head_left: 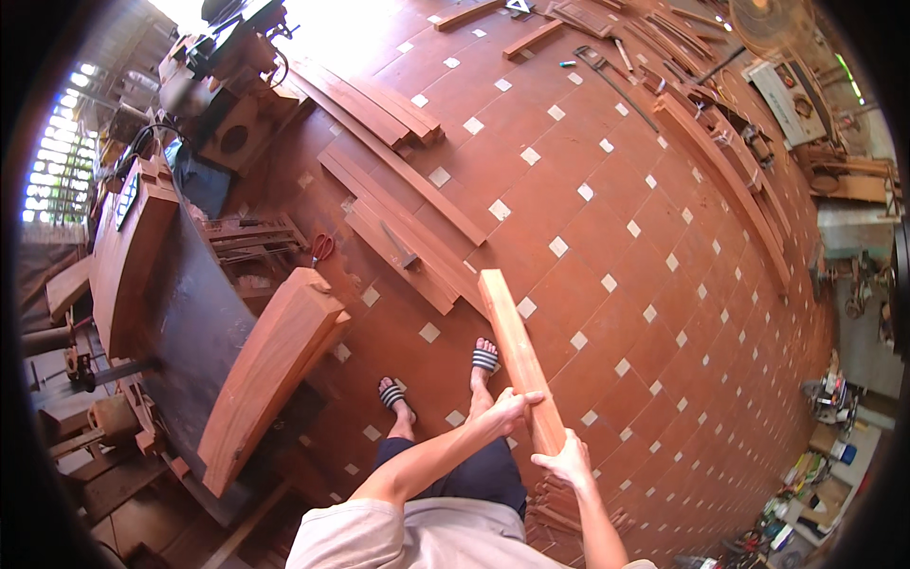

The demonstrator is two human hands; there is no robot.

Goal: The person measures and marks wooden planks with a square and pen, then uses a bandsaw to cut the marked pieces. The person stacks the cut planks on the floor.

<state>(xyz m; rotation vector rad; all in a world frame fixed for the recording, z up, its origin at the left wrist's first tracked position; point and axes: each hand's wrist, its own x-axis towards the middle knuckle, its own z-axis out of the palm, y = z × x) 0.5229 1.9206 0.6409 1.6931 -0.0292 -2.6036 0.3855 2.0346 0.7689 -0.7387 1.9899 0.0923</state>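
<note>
With both hands I hold a long, squared wooden beam [517, 346] in front of me, its far end pointing away over the tiled floor. My left hand [513, 408] is closed on its left side, with a finger lying across the top face. Nearer my body, my right hand [569, 461] grips the beam from the right, its thumb reaching over the wood. The beam's near end is hidden around my right hand and forearm. To my left, a thick wooden piece [275, 370] lies along the edge of a dark machine table [204, 313].
Several long boards [398, 228] lie on the floor ahead, a hammer [398, 247] on top. Red-handled scissors [322, 248] lie beside the dark table. A curved wooden block [137, 256] stands on its far side. More timber [730, 180] and a bow saw [616, 85] are at the right.
</note>
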